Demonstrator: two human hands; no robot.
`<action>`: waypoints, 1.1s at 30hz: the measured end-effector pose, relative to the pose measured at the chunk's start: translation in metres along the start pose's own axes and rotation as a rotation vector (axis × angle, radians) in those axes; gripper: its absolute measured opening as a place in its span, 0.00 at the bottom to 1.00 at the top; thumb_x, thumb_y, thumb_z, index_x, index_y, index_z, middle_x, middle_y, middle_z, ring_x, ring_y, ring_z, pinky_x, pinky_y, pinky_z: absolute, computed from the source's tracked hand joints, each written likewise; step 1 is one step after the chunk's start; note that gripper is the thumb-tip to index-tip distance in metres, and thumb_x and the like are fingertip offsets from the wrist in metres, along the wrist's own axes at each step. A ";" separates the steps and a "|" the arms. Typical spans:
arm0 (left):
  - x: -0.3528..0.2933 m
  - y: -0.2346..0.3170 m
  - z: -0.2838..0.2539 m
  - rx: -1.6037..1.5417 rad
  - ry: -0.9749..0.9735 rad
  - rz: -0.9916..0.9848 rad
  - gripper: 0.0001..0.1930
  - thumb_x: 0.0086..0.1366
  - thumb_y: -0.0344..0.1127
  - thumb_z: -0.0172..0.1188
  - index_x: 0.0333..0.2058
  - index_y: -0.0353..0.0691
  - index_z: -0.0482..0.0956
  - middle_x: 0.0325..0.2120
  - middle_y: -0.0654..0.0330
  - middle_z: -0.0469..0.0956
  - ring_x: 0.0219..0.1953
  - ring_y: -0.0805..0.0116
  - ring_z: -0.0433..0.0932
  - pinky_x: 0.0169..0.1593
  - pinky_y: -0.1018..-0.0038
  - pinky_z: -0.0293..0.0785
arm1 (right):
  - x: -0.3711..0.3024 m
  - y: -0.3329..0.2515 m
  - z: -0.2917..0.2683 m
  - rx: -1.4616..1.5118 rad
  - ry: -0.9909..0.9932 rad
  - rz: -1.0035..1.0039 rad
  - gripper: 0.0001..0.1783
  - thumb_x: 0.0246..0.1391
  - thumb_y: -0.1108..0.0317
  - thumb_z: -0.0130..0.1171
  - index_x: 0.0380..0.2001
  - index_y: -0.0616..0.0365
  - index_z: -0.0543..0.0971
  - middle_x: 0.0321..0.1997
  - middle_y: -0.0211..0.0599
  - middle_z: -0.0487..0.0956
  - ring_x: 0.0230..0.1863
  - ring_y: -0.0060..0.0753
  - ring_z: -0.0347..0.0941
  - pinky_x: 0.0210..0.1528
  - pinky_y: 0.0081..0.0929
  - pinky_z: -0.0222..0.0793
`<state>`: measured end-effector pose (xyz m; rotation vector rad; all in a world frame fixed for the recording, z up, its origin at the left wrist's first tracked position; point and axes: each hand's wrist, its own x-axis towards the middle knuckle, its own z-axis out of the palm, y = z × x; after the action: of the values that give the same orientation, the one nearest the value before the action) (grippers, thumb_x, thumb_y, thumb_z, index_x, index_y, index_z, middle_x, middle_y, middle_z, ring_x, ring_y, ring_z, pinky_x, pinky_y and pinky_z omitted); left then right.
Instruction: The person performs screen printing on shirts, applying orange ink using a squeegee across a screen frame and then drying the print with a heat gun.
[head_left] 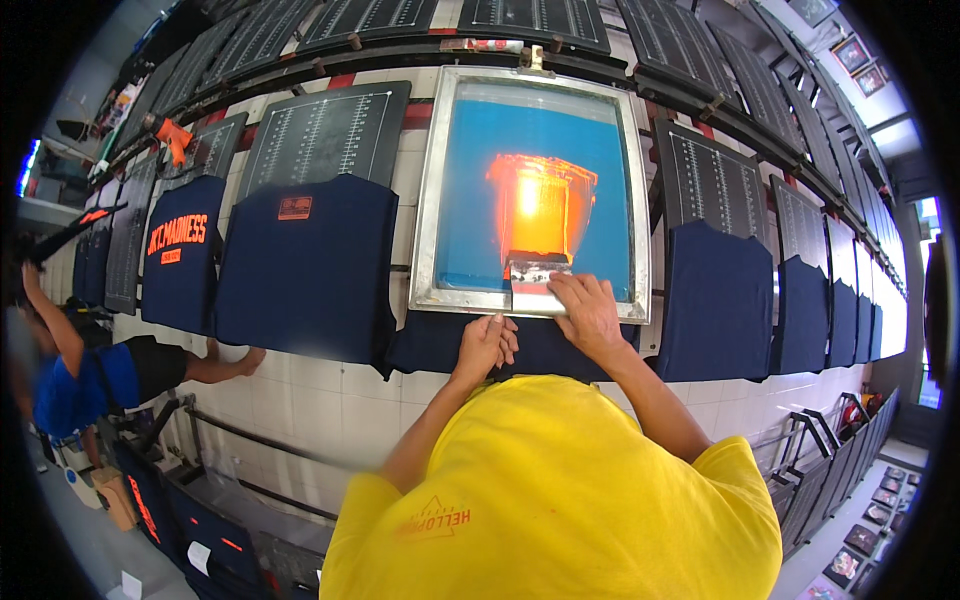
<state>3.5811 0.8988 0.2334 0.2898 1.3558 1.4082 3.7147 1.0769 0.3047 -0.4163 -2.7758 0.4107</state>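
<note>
A screen printing frame (424,200) with a metal border and blue mesh lies in front of me, over a dark navy shirt (440,340). Bright orange ink (545,205) covers the middle of the mesh. My right hand (588,308) grips a squeegee (538,270), whose metal blade lies at the lower edge of the ink. The squeegee's near end reaches over the frame's front border. My left hand (487,347) is loosely closed at that front border, left of the squeegee, and I see nothing in it.
Navy shirts (305,270) lie on black printing boards (325,130) in a row to both sides. One shirt (180,240) at left carries an orange print. An orange tool (172,138) stands behind it. Another person in a blue shirt (75,390) works at far left, beside a rail (270,440).
</note>
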 end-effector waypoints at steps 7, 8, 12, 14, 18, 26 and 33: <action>0.005 0.011 -0.011 0.079 -0.078 -0.097 0.19 0.77 0.42 0.44 0.40 0.30 0.76 0.23 0.58 0.78 0.18 0.74 0.75 0.20 0.80 0.67 | -0.021 -0.006 0.006 0.015 -0.095 0.029 0.33 0.41 0.64 0.73 0.53 0.56 0.75 0.61 0.35 0.75 0.58 0.42 0.69 0.55 0.40 0.62; 0.006 0.013 -0.011 0.084 -0.080 -0.103 0.18 0.77 0.41 0.44 0.39 0.31 0.77 0.23 0.58 0.78 0.18 0.74 0.74 0.20 0.80 0.66 | -0.020 -0.007 0.005 0.019 -0.101 0.032 0.33 0.42 0.63 0.73 0.54 0.56 0.75 0.62 0.35 0.74 0.59 0.42 0.68 0.56 0.41 0.61; 0.005 0.021 -0.018 0.128 -0.129 -0.164 0.18 0.77 0.38 0.44 0.35 0.32 0.77 0.24 0.57 0.79 0.18 0.76 0.73 0.20 0.80 0.64 | -0.020 -0.005 -0.005 0.155 -0.024 0.080 0.30 0.47 0.64 0.70 0.55 0.57 0.74 0.61 0.40 0.74 0.60 0.46 0.69 0.59 0.42 0.62; 0.002 0.018 -0.023 0.096 -0.127 -0.236 0.17 0.76 0.37 0.45 0.34 0.32 0.79 0.22 0.60 0.76 0.17 0.77 0.69 0.20 0.80 0.60 | -0.025 0.014 -0.003 0.217 0.089 0.146 0.28 0.50 0.63 0.67 0.55 0.56 0.74 0.59 0.42 0.75 0.59 0.47 0.69 0.59 0.43 0.62; -0.022 0.069 -0.031 0.383 -0.314 -0.303 0.15 0.75 0.36 0.48 0.41 0.31 0.81 0.19 0.63 0.73 0.16 0.80 0.67 0.20 0.81 0.59 | -0.041 0.075 -0.007 -0.099 0.378 0.412 0.23 0.55 0.68 0.61 0.54 0.60 0.75 0.56 0.52 0.75 0.56 0.55 0.71 0.58 0.46 0.65; 0.032 0.105 -0.088 0.559 0.402 0.847 0.14 0.69 0.36 0.57 0.47 0.32 0.77 0.40 0.54 0.77 0.39 0.67 0.78 0.45 0.74 0.75 | -0.066 0.153 0.034 0.411 0.418 0.844 0.18 0.62 0.69 0.53 0.53 0.64 0.77 0.49 0.54 0.79 0.53 0.54 0.75 0.58 0.39 0.68; 0.070 0.089 -0.105 1.109 0.551 0.459 0.30 0.59 0.39 0.68 0.56 0.26 0.74 0.62 0.39 0.66 0.64 0.43 0.65 0.67 0.60 0.60 | -0.051 0.157 0.046 0.542 0.544 0.896 0.15 0.59 0.74 0.53 0.48 0.65 0.80 0.46 0.50 0.81 0.50 0.45 0.77 0.56 0.35 0.69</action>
<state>3.4281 0.9205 0.2388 1.0355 2.5854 0.9577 3.7835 1.1938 0.1996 -1.3648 -1.7268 1.0176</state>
